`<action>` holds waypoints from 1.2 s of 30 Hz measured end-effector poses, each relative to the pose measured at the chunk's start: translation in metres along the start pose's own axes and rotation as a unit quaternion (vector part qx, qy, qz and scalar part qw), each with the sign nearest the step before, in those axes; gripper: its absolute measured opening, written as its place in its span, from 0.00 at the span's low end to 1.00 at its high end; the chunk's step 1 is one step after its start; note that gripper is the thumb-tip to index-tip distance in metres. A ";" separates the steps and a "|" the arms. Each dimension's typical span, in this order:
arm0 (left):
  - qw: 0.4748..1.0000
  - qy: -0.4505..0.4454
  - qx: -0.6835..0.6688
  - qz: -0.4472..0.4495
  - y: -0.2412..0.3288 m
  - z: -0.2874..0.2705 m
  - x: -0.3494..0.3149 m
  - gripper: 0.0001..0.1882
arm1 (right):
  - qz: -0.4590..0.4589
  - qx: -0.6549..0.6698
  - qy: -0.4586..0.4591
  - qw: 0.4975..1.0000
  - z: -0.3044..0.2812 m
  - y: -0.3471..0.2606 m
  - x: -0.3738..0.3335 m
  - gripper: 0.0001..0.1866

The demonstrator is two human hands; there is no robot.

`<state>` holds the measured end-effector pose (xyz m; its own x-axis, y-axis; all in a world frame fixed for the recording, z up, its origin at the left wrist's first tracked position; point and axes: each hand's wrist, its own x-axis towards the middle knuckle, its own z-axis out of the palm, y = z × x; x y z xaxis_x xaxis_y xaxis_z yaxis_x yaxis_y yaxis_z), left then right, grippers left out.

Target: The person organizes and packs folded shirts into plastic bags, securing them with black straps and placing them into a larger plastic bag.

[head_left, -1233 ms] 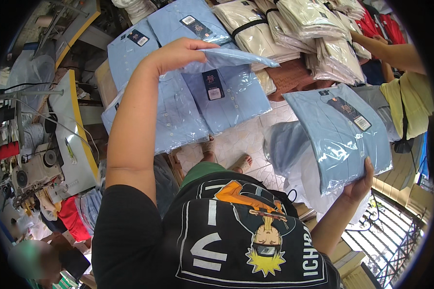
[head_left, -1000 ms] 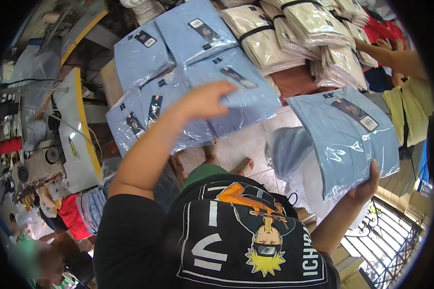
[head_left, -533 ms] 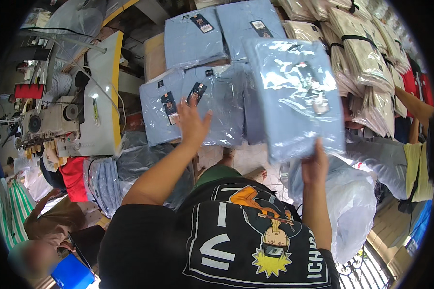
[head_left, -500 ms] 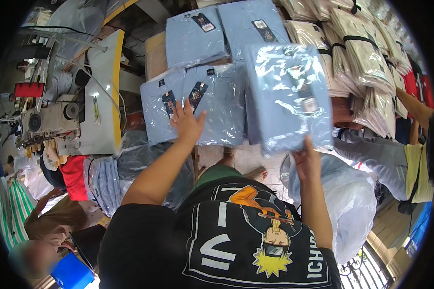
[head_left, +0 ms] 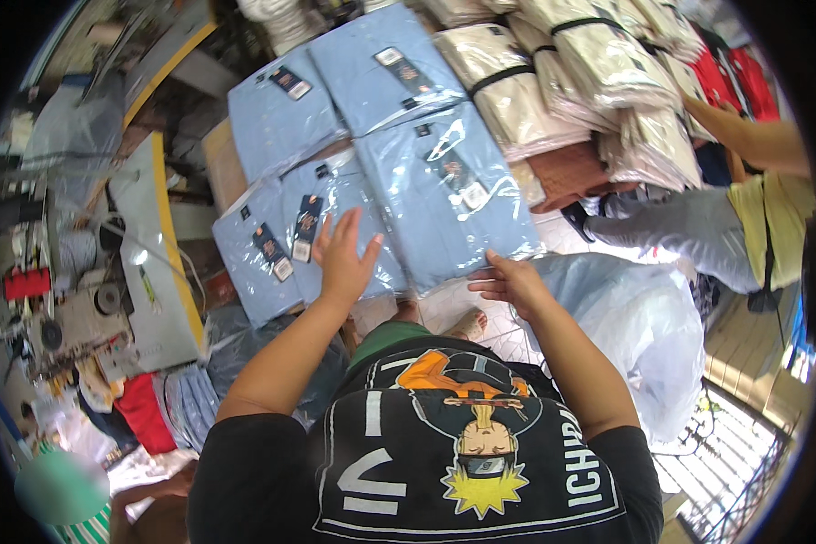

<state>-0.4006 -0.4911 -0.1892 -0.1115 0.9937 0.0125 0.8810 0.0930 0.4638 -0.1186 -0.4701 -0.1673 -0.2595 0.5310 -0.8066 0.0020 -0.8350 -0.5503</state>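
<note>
The left hand (head_left: pixel 344 258) lies open, fingers spread, palm flat on a light-blue folded shirt in a clear plastic bag (head_left: pixel 322 231). The right hand (head_left: pixel 510 281) is open, fingertips touching the lower edge of a larger bagged light-blue shirt (head_left: pixel 449 195) that lies just ahead of it and overlaps the pack under the left hand.

Count of bagged light-blue shirts in view: five. One further pack (head_left: pixel 261 258) lies just left of the left hand; two more (head_left: pixel 276 113) (head_left: pixel 390 72) lie beyond both hands, side by side. Each pack carries a dark hang tag.

Beyond and right of the right hand, strapped bundles of cream folded garments (head_left: pixel 553 77) are stacked; the exact count cannot be told. Just right of the right forearm sits a large translucent plastic bag (head_left: pixel 639 335). Another person's arm (head_left: pixel 743 136) reaches toward the cream bundles, well apart from the right hand. Left of the left forearm stands a sewing machine (head_left: pixel 72 317) on a bench with a yellow edge (head_left: pixel 168 263).
</note>
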 end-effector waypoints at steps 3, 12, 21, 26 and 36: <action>0.997 -0.050 -0.034 0.042 0.028 0.012 0.017 0.32 | 0.010 -0.010 0.018 1.000 -0.003 -0.004 -0.005 0.23; 0.968 -0.052 -0.065 0.238 0.115 0.006 0.040 0.35 | -0.407 -0.165 0.510 0.739 -0.086 0.004 -0.147 0.17; 0.767 -0.513 -0.318 0.219 0.334 0.136 -0.048 0.41 | -0.026 -0.416 0.215 0.883 -0.152 0.171 -0.185 0.20; 0.707 -0.609 -0.347 0.096 0.382 0.138 -0.073 0.32 | 0.128 -0.443 0.330 0.823 -0.243 0.133 -0.181 0.12; 0.702 -0.566 -0.432 0.004 0.399 0.108 -0.062 0.25 | 0.173 -0.562 0.452 0.671 -0.352 0.251 -0.117 0.09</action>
<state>0.0073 -0.5085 -0.1007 0.7596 0.4529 -0.4668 0.2176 0.4995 0.8386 0.2521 -0.6910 -0.2874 0.6357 0.6280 -0.4489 0.7691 -0.5649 0.2988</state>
